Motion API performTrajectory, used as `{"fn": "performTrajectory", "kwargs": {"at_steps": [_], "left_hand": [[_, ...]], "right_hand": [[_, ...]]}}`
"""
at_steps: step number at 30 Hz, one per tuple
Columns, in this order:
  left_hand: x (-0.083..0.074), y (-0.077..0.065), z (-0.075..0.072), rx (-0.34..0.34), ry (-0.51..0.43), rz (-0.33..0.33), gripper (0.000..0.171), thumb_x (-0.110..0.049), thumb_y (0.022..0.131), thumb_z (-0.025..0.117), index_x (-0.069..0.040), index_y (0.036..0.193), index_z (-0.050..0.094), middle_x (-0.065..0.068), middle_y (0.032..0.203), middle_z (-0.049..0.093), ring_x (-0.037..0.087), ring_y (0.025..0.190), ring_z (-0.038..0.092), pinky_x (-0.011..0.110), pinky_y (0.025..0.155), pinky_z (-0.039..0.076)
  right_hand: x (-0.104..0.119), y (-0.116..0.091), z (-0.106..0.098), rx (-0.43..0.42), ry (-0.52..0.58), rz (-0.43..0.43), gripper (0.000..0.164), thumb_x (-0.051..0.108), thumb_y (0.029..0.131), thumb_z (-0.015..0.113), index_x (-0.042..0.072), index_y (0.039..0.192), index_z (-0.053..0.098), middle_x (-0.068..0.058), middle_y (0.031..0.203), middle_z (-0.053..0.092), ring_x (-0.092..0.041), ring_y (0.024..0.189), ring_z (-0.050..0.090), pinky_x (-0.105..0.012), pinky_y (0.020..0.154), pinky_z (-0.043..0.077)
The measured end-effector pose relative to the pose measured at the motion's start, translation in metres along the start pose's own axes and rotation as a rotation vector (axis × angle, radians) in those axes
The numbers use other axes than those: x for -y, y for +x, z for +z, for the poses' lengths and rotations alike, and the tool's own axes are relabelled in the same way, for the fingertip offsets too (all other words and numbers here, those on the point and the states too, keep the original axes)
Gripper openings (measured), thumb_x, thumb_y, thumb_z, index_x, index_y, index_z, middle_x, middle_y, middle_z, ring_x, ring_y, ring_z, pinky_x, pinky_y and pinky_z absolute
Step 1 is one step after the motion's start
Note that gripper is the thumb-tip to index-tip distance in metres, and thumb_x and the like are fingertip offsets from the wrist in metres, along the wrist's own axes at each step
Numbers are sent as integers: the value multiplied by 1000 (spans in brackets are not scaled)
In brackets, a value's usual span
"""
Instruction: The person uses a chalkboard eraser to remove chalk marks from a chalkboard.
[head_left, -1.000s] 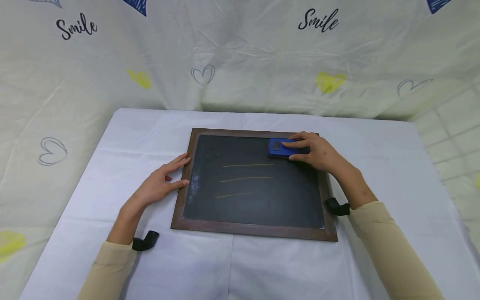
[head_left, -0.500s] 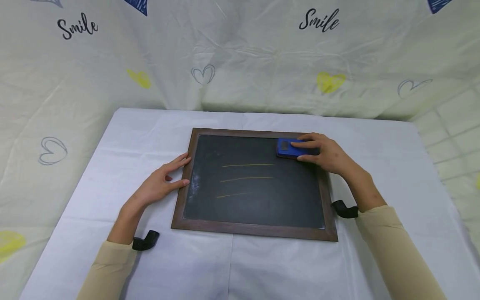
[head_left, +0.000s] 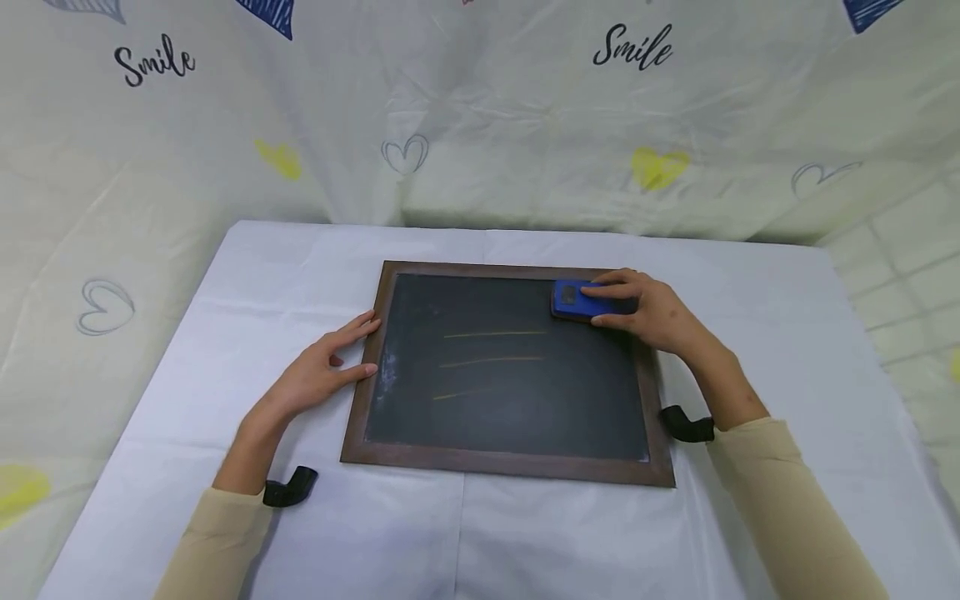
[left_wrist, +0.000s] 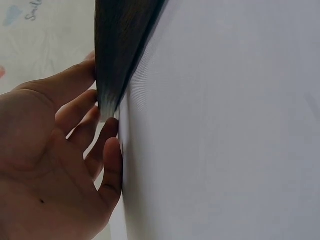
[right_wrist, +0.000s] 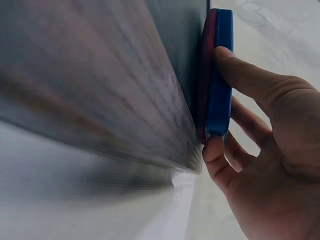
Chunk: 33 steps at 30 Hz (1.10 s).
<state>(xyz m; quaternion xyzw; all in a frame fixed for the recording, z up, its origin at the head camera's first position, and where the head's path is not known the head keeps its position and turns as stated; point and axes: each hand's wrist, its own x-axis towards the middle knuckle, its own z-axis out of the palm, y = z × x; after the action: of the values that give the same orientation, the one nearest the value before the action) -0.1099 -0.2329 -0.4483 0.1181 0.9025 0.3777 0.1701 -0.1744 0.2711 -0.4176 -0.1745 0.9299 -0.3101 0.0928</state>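
A wood-framed chalkboard (head_left: 510,408) lies flat, with three thin yellow lines in its middle. My right hand (head_left: 651,312) holds a blue board eraser (head_left: 572,302) against the black surface near the upper right corner. In the right wrist view, the thumb and fingers grip the sides of the eraser (right_wrist: 220,95), and its dark reddish pad faces the board. My left hand (head_left: 318,367) rests thumb and fingertips against the left side of the frame. The left wrist view shows those fingers loosely bent beside the frame edge (left_wrist: 117,50).
The board lies on a table with a white cloth (head_left: 360,533). A pale curtain (head_left: 495,108) printed with hearts and words hangs behind the table. Black wrist cameras stick out from the left (head_left: 291,487) and right (head_left: 686,425) sleeves.
My right hand has moved the eraser a little to the right since one second ago, and has hardly shifted in the last half second. The left hand stays at the frame.
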Motion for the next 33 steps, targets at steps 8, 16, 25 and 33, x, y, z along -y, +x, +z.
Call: {"fn": "performTrajectory", "kwargs": {"at_steps": [8, 16, 25, 33], "left_hand": [[-2, -1, 2, 3, 4, 15, 75, -33, 98, 73, -23, 163, 37, -3, 176, 21, 36, 161, 23, 62, 114, 43], [-2, 1, 1, 0, 0, 6, 75, -33, 98, 74, -24, 163, 37, -3, 176, 21, 36, 161, 23, 62, 115, 43], [0, 2, 3, 3, 3, 1, 75, -33, 98, 74, -24, 163, 37, -3, 176, 20, 37, 161, 22, 62, 114, 42], [-1, 1, 2, 5, 2, 3, 75, -35, 98, 73, -24, 163, 37, -2, 176, 20, 37, 162, 22, 63, 115, 42]], "right_hand": [[6, -14, -3, -20, 2, -7, 49, 25, 90, 83, 15, 137, 71, -11, 144, 60, -41, 142, 49, -61, 110, 44], [11, -25, -2, -8, 6, -7, 49, 29, 90, 84, 18, 136, 72, -8, 142, 61, -38, 138, 52, -60, 106, 46], [10, -29, 3, 6, -23, -26, 46, 21, 88, 86, 16, 132, 74, -7, 141, 61, -36, 133, 54, -56, 103, 48], [8, -27, 6, 12, -35, -23, 48, 20, 86, 87, 14, 132, 74, -9, 141, 62, -38, 134, 53, -57, 103, 48]]}}
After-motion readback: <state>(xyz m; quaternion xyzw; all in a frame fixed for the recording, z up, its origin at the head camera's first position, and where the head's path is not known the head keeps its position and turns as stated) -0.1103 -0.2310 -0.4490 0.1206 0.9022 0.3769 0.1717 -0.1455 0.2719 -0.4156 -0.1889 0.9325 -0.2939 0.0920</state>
